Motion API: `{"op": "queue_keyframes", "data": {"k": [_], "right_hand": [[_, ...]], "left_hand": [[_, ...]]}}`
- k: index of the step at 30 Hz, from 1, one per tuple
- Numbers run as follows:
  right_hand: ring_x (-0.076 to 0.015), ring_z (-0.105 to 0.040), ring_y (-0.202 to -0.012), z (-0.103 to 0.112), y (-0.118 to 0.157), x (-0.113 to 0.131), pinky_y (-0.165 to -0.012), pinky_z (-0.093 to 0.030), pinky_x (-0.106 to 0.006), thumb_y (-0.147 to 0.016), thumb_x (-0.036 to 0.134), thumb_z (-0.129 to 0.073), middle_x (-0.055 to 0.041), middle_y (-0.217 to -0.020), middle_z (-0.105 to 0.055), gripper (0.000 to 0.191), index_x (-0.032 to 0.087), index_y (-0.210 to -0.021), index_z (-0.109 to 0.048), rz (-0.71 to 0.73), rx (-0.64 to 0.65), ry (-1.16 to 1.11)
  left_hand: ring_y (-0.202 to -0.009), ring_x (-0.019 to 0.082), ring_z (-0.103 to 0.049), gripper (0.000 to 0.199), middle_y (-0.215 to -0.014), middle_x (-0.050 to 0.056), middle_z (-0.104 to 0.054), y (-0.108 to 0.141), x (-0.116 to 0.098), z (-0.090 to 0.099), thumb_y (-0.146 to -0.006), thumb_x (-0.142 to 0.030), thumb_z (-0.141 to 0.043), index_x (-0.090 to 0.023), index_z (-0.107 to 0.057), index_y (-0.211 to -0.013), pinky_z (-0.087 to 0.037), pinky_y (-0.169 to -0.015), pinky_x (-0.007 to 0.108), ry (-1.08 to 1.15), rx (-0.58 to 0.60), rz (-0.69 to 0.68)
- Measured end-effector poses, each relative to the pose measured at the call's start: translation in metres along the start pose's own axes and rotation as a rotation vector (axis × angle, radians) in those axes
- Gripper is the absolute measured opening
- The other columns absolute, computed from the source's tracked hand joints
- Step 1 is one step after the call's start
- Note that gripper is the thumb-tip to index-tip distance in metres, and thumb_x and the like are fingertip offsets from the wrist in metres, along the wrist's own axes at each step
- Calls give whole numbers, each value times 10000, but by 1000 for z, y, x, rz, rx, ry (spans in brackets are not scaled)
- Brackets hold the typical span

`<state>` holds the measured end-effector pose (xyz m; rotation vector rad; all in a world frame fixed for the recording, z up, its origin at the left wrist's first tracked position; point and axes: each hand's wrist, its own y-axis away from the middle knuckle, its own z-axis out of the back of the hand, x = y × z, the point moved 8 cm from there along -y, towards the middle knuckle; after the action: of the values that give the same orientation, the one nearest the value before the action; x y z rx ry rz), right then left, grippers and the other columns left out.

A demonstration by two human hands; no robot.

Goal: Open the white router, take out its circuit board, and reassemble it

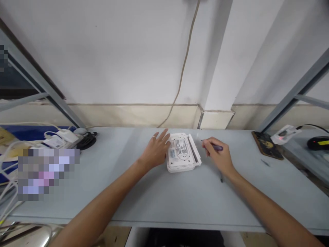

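A white router (181, 152) lies upside down on the grey table (180, 202), its underside with labels and vent holes facing up. My left hand (155, 151) rests against the router's left side with its fingers spread, gripping nothing. To the right of the router, my right hand (217, 154) holds a purple-handled screwdriver (218, 148), whose thin shaft points left toward the router's far corner without touching it. A small dark object (221, 177) lies on the table below my right hand.
White chargers and cables on a power strip (64, 137) sit at the table's left, partly pixelated. At the right are a cork-brown mat (267, 145), a white device with a red light (284, 134) and a black object (317, 143). A wall and metal frame bars stand behind.
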<state>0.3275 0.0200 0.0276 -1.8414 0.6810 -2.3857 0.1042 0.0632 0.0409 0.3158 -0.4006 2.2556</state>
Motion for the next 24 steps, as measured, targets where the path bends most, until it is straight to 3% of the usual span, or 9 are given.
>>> {"op": "queue_keyframes", "data": {"k": [2, 4, 6, 9, 12, 15, 18, 21, 24], "right_hand": [[-129, -547, -587, 9, -2, 8, -616, -450, -294, -968, 478, -638, 1, -686, -620, 349, 190, -782, -701, 70, -82, 19], [-142, -596, -643, 18, -5, 8, -646, -486, -292, -936, 451, -690, -3, -727, -646, 272, 195, -844, -713, 91, -144, 30], [-161, -657, -736, 28, -11, 2, -697, -530, -296, -879, 424, -759, -21, -823, -704, 229, 203, -925, -718, 94, -203, 31], [-184, -709, -855, 47, -23, -11, -754, -571, -317, -810, 411, -821, -61, -992, -752, 312, 207, -1006, -689, 104, -299, -37], [-170, -684, -708, 65, -35, -23, -641, -559, -314, -799, 425, -818, -58, -935, -751, 467, 205, -1159, -618, 93, -367, -84], [-160, -607, -544, 78, -39, -25, -532, -499, -309, -829, 437, -769, -16, -814, -735, 743, 191, -1443, -431, 88, -403, -60], [-160, -587, -517, 77, -39, -18, -571, -501, -313, -849, 419, -716, 41, -702, -688, 795, 174, -1526, -380, 104, -348, 83], [-150, -581, -541, 62, -38, -11, -656, -498, -300, -861, 345, -640, 69, -606, -611, 528, 182, -1360, -582, 121, -192, 337], [-142, -532, -514, 44, -35, -12, -666, -464, -293, -865, 282, -550, 76, -553, -549, 354, 196, -1191, -655, 112, -29, 594]], "left_hand": [[-1553, 406, -348, 350, -1470, 228, -588, 0, -5, 3, -814, -102, -640, -117, -729, -1152, -353, -1242, 607, -29, 29, -28], [-1434, 414, -500, 321, -1351, 237, -655, 0, -7, 5, -813, -104, -654, -117, -730, -1125, -387, -1205, 597, 0, 61, -42], [-1242, 376, -637, 273, -1249, 202, -695, 0, -2, 5, -819, -109, -672, -144, -725, -1085, -490, -1080, 531, 71, 88, -27], [-1063, 319, -678, 187, -1151, 142, -712, 0, 5, 5, -858, -206, -752, -186, -708, -1039, -533, -885, 433, 115, 105, -18], [-1031, 315, -653, 303, -1041, 122, -713, -1, 1, 2, -878, -440, -808, -190, -698, -1011, -505, -789, 397, 92, 71, -97], [-1004, 298, -629, 372, -974, 110, -694, -4, -11, -3, -918, -551, -737, -187, -679, -966, -472, -730, 377, 71, -17, -177], [-955, 270, -620, 441, -971, 103, -684, -8, -23, -8, -974, -624, -609, -186, -656, -950, -444, -707, 364, 88, -102, -208], [-927, 259, -619, 515, -968, 96, -688, -12, -33, -12, -989, -684, -512, -187, -642, -959, -424, -691, 362, 134, -123, -222], [-927, 271, -621, 512, -947, 96, -697, -14, -38, -17, -995, -680, -505, -188, -643, -968, -412, -679, 363, 153, -93, -206]]}}
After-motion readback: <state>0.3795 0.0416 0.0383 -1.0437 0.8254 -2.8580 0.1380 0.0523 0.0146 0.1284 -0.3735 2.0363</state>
